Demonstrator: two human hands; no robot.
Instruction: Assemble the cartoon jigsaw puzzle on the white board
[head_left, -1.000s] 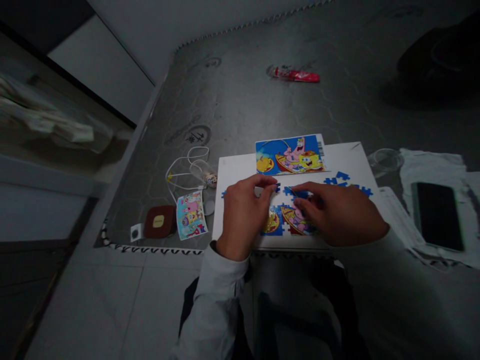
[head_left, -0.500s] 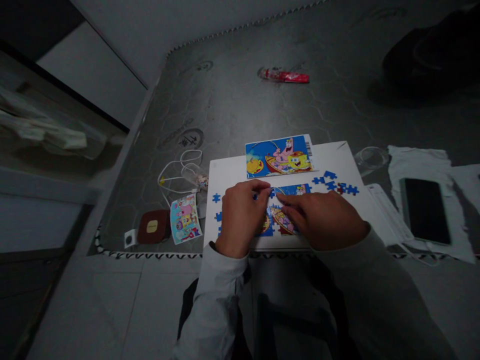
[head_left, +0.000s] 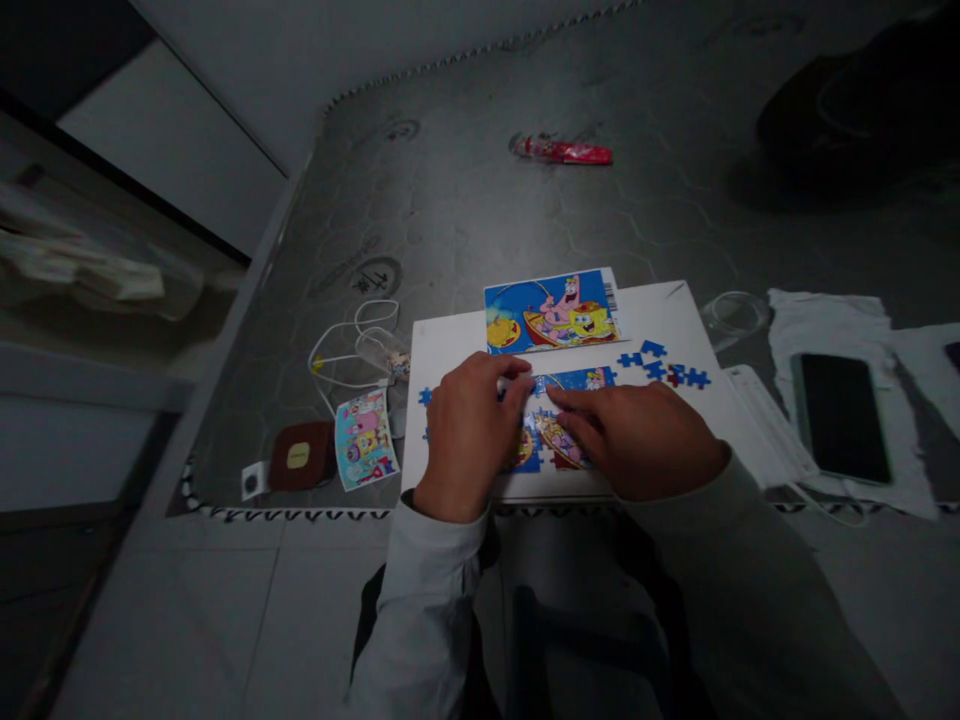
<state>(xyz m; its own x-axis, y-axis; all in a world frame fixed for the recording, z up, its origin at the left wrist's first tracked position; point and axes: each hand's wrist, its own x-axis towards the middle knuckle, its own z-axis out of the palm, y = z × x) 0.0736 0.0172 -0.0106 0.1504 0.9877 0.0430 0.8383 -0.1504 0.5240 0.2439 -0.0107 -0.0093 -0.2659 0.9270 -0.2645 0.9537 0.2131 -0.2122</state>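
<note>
Under my hands lies a partly joined jigsaw puzzle (head_left: 570, 385) with blue edges and cartoon figures, on a white board (head_left: 450, 345). My left hand (head_left: 469, 435) is pinched at the puzzle's left side, with a sliver of a blue jigsaw piece (head_left: 502, 394) showing at its fingertips. My right hand (head_left: 637, 440) lies with its fingers on the joined pieces and hides much of them. Several loose blue pieces (head_left: 658, 365) sit to the right, and a few more (head_left: 425, 397) lie at the left. A printed cartoon picture (head_left: 551, 312) sits at the board's far edge.
Around the board on the grey mat (head_left: 465, 220) are a white cable (head_left: 337, 355), a clear cup (head_left: 382, 352), a cartoon card (head_left: 366, 440), a brown pouch (head_left: 302, 455), a red wrapper (head_left: 561, 150), a glass (head_left: 735, 315), and a black phone (head_left: 840, 420) on white cloth (head_left: 847, 320).
The whole view has drifted slightly left and the board sits a little lower. My left hand has drawn back a little from the joined pieces, and my right hand has stayed on them.
</note>
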